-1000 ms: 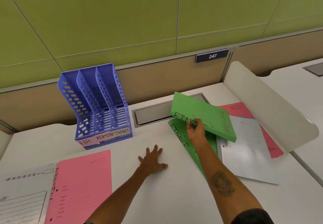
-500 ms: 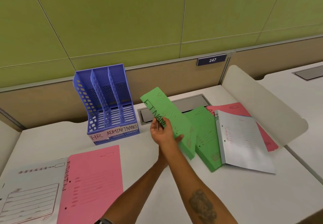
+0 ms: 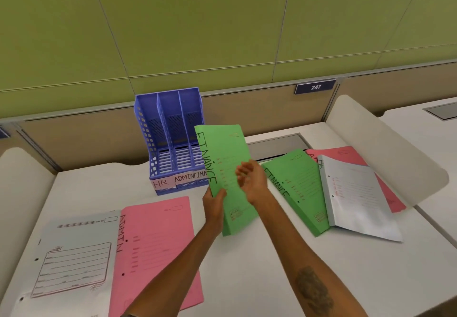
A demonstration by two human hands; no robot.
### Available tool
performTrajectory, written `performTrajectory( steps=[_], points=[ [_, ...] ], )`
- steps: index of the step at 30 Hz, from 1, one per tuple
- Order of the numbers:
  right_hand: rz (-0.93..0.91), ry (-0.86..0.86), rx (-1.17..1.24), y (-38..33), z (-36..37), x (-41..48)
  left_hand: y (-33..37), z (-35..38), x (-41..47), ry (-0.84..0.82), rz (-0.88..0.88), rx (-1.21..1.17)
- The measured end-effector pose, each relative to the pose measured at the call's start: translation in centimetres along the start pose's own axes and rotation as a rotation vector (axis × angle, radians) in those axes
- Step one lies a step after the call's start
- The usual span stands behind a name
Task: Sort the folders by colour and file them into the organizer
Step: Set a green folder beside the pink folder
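A green folder (image 3: 227,158) marked FINANCE is held upright just in front of the right slot of the blue three-slot organizer (image 3: 170,131), labelled HR, ADMIN, FINANCE. My left hand (image 3: 214,203) grips the folder's lower left edge. My right hand (image 3: 251,180) is blurred at the folder's right edge, fingers apart. A second green FINANCE folder (image 3: 296,188) lies flat on the desk to the right. All organizer slots look empty.
A pink ADMIN folder (image 3: 153,250) and a white folder (image 3: 71,262) lie front left. At right, a white folder (image 3: 356,198) overlaps a pink one (image 3: 346,154). A grey cable hatch (image 3: 274,146) sits behind. Curved white dividers (image 3: 385,143) bound the desk.
The green folder was lifted off the right pile by my right hand, carried left toward the organizer and turned upright. My left hand left the desk and took its lower edge.
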State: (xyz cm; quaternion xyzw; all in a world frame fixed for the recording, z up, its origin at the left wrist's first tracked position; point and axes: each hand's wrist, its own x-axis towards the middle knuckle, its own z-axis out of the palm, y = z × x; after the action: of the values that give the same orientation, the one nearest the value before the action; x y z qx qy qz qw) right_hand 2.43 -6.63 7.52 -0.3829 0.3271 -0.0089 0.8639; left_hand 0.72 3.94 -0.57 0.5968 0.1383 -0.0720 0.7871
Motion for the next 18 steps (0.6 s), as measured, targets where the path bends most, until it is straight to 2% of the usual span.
performTrajectory(
  steps=[2, 4, 7, 11, 16, 18],
  points=[
    [-0.243, 0.264, -0.302, -0.5, -1.6, 1.5, 0.1, -1.9, -0.5, 0.0, -0.022, 0.006],
    [-0.364, 0.427, -0.608, -0.3, -3.5, 2.8, -0.4, -4.0, -0.9, -0.016, -0.053, 0.034],
    [-0.333, 0.359, -0.885, 1.1, -6.4, 3.7, -1.0, -6.1, -1.7, -0.101, -0.088, 0.063],
    [-0.312, 0.171, -0.9, 3.6, -9.3, 3.2, -2.8, -7.8, -2.6, -0.165, -0.159, 0.102],
    [-0.29, 0.262, -0.875, 6.0, -12.3, 2.0, -4.9, -8.5, -3.4, -0.151, -0.278, 0.149],
    [-0.285, 0.275, -0.889, 6.5, -13.3, 1.7, -5.5, -9.1, -3.3, -0.112, -0.292, 0.238]
  ],
)
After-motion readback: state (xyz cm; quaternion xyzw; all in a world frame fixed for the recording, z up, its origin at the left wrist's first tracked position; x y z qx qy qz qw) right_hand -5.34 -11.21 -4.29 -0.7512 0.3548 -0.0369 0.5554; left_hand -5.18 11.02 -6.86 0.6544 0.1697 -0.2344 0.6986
